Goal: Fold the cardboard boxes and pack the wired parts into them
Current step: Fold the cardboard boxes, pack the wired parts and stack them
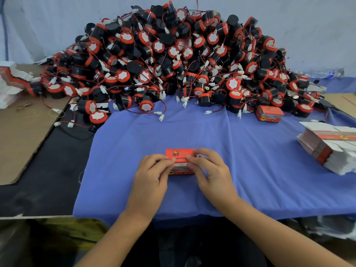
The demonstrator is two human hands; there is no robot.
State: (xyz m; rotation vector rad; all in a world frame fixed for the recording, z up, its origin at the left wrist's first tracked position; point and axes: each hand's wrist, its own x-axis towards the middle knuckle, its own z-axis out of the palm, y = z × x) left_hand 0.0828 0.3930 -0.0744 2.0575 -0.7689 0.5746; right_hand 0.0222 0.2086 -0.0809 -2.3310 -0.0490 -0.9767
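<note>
The table (48,170) fills the view, black where it lies bare on the left. A blue cloth (250,170) covers its middle and right. At the back of the cloth, against the wall, rises a big heap of wired parts (173,64): black drums with red rims, thin red wires and white plugs, all tangled. A brown cardboard sheet (23,135) lies on the left. A stack of flat boxes (331,149) sits at the right edge of the cloth.

Near the front of the cloth, both hands meet on one small red box (180,157), which rests on or just above the cloth. The left hand (154,170) pinches its left end with curled fingers. The right hand (210,168) grips its right end the same way. I cannot tell whether a part is inside, nor which flap is being worked. One closed box (269,114) lies at the foot of the heap on the right.

The thin card looks easy to crease, so a hard squeeze at the ends could buckle a wall or bend a flap past its slot. If a wire or plug pokes out, it could jam in the closing flap. Because the wires are tangled, pulling one part could drag others from the heap onto the cloth.
</note>
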